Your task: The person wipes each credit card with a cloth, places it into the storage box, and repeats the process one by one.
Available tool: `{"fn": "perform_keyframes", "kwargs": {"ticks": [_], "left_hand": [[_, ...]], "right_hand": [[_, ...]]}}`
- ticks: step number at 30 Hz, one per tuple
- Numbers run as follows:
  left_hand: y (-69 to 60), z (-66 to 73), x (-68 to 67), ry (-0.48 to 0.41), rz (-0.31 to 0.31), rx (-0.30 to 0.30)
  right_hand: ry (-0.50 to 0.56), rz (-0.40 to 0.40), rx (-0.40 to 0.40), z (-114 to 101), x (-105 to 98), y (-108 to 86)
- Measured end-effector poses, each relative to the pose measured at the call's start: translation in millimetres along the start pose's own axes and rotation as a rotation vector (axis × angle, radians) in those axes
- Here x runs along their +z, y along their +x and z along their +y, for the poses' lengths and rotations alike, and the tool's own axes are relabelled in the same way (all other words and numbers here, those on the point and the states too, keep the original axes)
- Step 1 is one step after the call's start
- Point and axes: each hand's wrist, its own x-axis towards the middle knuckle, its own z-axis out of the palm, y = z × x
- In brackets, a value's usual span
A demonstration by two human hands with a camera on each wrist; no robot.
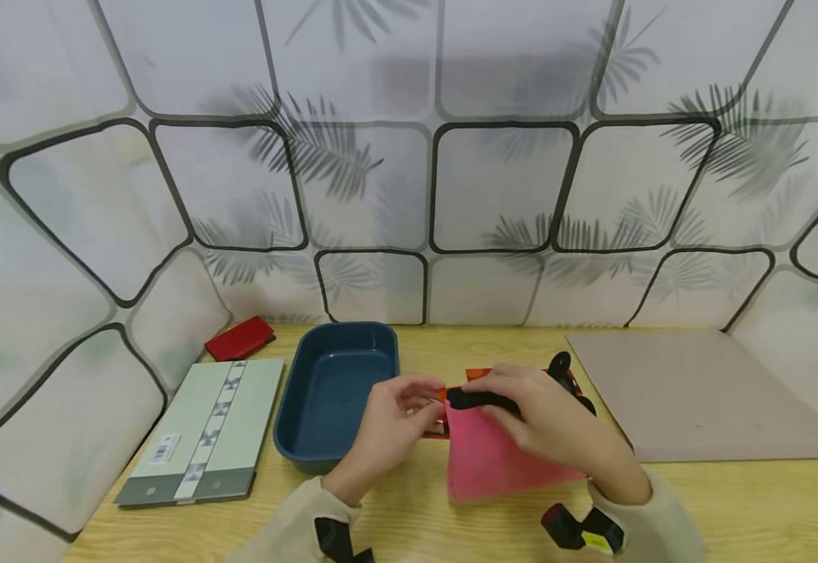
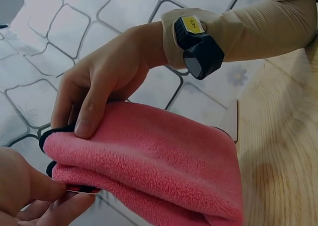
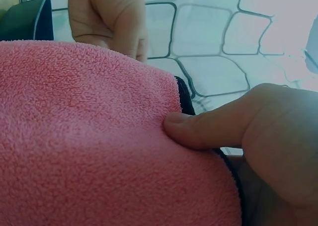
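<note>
Pink cloth (image 1: 496,465), blue tub (image 1: 339,391) left, board (image 1: 704,399) right

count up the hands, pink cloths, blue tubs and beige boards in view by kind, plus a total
Hands: 2, left hand and right hand
Pink cloth: 1
Blue tub: 1
Beige board: 1
Total: 5

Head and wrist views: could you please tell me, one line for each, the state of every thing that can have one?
Pink cloth: folded, held by the right-hand grip.
Thin red-edged item: pinched by the left-hand grip, mostly hidden.
Blue basin: upright, uncovered.
Green folder: closed, lying flat.
Small red item: lying down, closure unclear.
Grey board: lying flat.
</note>
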Motion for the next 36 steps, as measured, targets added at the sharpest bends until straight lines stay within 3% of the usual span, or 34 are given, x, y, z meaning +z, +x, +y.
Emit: {"fn": "perform_keyframes", "kwargs": {"ticks": [12, 27, 36], "left_hand": [[-1.7, 1.1, -0.6, -0.039, -0.048, -0.006], [-2.5, -4.4, -5.3, 0.034, -0.018, 0.067], [-1.2, -5.9, -9.8, 0.015, -0.027, 0.109]], "right_hand": [[-0.035, 0.020, 0.011, -2, 3, -0.6], [-0.089, 0.074, 0.073, 10, -4, -7.7], [-0.155, 0.058, 0.133, 11, -16, -13.9]]}}
